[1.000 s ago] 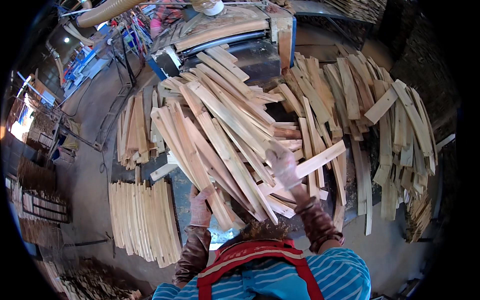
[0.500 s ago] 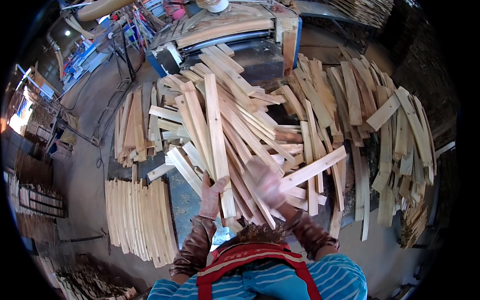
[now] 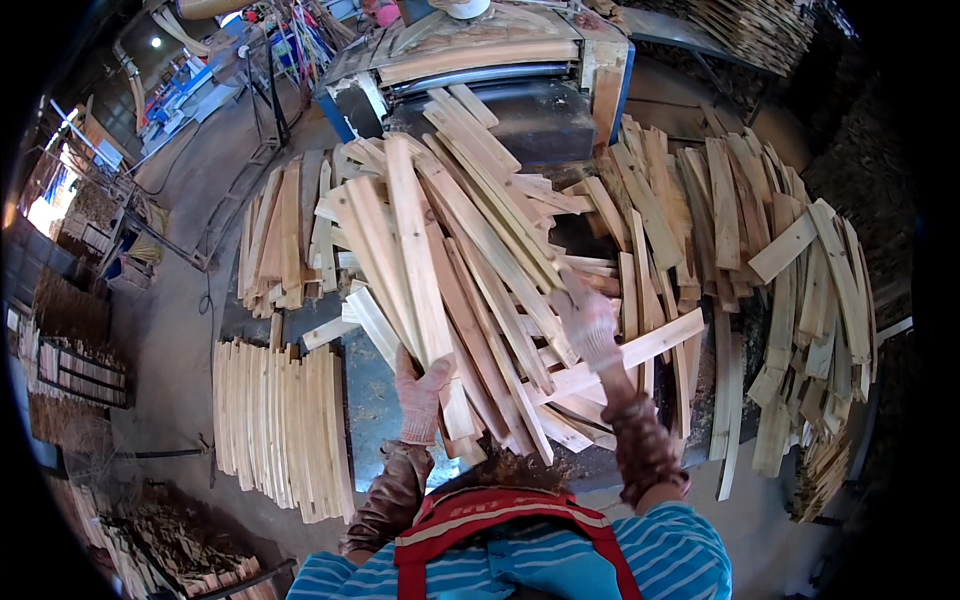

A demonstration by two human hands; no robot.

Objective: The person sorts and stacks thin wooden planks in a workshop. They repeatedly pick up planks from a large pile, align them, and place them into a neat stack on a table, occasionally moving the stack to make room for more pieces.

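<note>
My left hand [image 3: 420, 395], in a pale work glove, is closed round the near ends of a few long wooden slats [image 3: 408, 240], its thumb lying over the top one. These slats tilt up and away over a loose, criss-crossed heap of others [image 3: 480, 260]. Off to the right, my gloved right hand [image 3: 592, 328] reaches into the heap, at the near end of a slat [image 3: 510, 225]. Motion smears its fingers, so its grip is unclear. Beneath that wrist, one slat [image 3: 640, 352] lies crosswise on the pile.
A neat row of slats [image 3: 280, 430] stands at the left. More slats [image 3: 270, 240] lie beyond it, and further heaps [image 3: 800, 300] spread on the right. A machine with a roller [image 3: 485, 75] stands at the far side. A dark tabletop [image 3: 372, 395] shows near my left hand.
My right hand has moved right and slightly away from me, off the crosswise slat's left part. My left hand keeps hold of its slats. The whole view has shifted slightly.
</note>
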